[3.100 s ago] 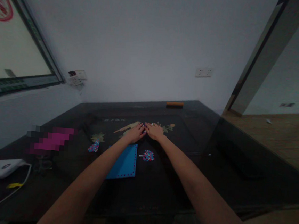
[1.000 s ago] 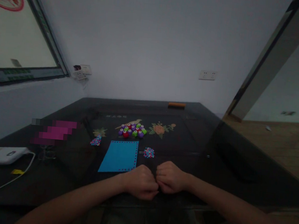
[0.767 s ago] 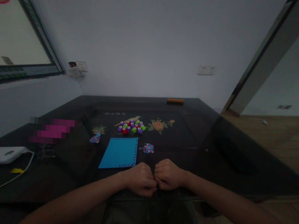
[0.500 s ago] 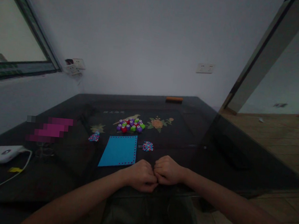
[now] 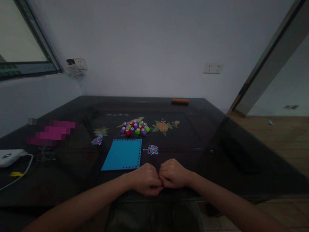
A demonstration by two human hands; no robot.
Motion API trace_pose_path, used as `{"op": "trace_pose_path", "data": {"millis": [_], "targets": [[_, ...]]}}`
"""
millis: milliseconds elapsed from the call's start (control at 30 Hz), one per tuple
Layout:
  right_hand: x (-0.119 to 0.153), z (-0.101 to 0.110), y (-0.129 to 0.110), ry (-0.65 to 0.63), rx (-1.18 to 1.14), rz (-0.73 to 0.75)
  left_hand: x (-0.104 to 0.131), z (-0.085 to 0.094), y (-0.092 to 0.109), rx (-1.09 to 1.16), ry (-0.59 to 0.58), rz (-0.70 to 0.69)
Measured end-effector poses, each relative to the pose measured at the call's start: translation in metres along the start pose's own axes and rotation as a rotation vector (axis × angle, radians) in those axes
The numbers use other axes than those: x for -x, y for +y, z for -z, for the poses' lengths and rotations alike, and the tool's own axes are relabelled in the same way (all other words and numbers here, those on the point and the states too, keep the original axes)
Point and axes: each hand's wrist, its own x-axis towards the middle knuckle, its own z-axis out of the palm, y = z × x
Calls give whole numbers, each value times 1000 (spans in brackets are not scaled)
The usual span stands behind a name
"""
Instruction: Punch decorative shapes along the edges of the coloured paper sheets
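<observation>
Both my hands rest as fists at the table's near edge, knuckles touching. My left hand (image 5: 148,179) is closed beside the lower right corner of a blue sheet (image 5: 124,155), which has small dark red dots along its top, right and part of its bottom edge. Closed as well, my right hand (image 5: 173,173) presses against the left one. No object shows in either fist. Just beyond them lies a small pile of pink, blue and white bits (image 5: 153,150) with a thin metal piece at its left. A similar pile (image 5: 97,140) sits left of the sheet.
Behind the sheet is a cluster of purple, green and red eyeball-like pieces (image 5: 135,127) on the dark table (image 5: 193,134). An orange-brown bar (image 5: 180,101) lies at the far edge. On the left are a white device (image 5: 0,157) with a cable and a pixelated pink patch (image 5: 54,132).
The whole view has shifted very slightly. My hands stay closed together in the same place, and the things on the table have not moved.
</observation>
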Motion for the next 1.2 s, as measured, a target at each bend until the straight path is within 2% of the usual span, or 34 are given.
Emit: {"op": "trace_pose_path", "data": {"millis": [767,1200], "targets": [[-2,2,0,33,-9,6,0,1,1,-26,-58,15],[-2,2,0,19,-8,1,-1,1,1,-35,-41,14]]}}
